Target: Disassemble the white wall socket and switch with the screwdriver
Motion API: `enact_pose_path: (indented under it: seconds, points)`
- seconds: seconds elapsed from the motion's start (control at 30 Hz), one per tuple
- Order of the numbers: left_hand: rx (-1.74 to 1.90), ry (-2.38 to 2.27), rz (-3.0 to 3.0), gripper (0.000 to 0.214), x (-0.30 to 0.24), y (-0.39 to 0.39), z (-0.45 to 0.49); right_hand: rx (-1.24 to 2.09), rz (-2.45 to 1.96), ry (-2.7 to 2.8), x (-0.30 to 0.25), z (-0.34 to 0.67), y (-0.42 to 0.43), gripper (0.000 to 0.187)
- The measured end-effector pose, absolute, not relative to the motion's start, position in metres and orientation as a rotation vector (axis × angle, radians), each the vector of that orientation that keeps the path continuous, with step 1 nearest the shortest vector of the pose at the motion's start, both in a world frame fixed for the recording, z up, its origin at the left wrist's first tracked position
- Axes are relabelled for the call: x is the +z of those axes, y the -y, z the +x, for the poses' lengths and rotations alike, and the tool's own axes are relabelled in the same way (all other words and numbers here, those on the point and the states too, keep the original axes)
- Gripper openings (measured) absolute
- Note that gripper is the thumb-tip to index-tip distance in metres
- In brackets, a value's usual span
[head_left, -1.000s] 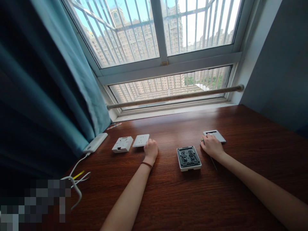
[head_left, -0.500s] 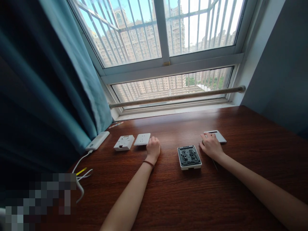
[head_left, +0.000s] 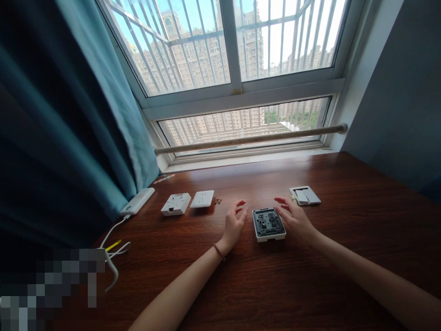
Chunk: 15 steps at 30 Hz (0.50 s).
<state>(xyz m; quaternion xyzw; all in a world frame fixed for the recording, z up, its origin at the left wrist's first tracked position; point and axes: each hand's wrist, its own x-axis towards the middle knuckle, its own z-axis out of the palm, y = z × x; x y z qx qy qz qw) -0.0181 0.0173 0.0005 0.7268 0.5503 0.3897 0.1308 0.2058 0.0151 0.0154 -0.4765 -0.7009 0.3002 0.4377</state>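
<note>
A square wall switch body [head_left: 268, 224], white at the sides with a dark grey inside, lies on the table in front of me. To its left is my left hand [head_left: 234, 221], open, fingers curved and apart from it. My right hand [head_left: 292, 216] is open at its right edge; whether the fingertips touch it I cannot tell. Behind my right hand lies a white switch cover frame [head_left: 313, 195] with a white rocker piece [head_left: 302, 197] on it. Several small screws [head_left: 218, 201] lie beside a white socket panel [head_left: 202, 199], with a white mounting box [head_left: 176, 204] to its left.
A white power bank [head_left: 138, 201] with a white cable [head_left: 112, 230] lies at the left by the blue curtain [head_left: 134, 151]. A yellow strip [head_left: 113, 245] is near the cable. Behind the brown wooden table [head_left: 213, 285] stands a window with a metal rail [head_left: 248, 140].
My left hand has moved right from the socket panel, uncovering the screws. My right hand has left the cover frame and come left to the switch body. Both hands have opened.
</note>
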Motion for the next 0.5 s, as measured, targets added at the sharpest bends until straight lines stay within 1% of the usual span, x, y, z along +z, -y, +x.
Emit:
enact_pose_path:
  seconds: [0.03,0.1,0.17,0.23,0.3,0.37,0.5]
  points:
    - [1.155,-1.442,2.048,0.036,-0.002,-0.010,-0.015,0.775,-1.169,1.741,0.011,0.207,-0.012,0.043]
    - [1.143,-1.220,1.932,0.055,-0.005,0.003,-0.011,0.782,-1.153,1.753,0.002,0.209,-0.006,0.054]
    - [1.081,-1.146,1.864,0.075,-0.007,0.011,-0.010,0.802,-1.155,1.757,-0.006,0.210,-0.001,0.062]
    - [1.014,-1.133,1.845,0.088,-0.005,0.015,-0.009,0.846,-1.146,1.762,-0.011,0.212,0.003,0.068]
    - [0.973,-1.112,1.850,0.091,-0.003,0.015,-0.008,0.885,-1.109,1.792,-0.013,0.212,0.005,0.075]
    - [0.964,-1.097,1.859,0.087,0.000,0.014,-0.007,0.933,-1.050,1.806,-0.015,0.212,0.006,0.078]
    - [0.963,-1.084,1.862,0.085,0.001,0.013,-0.007,1.033,-0.962,1.775,-0.021,0.211,0.007,0.076]
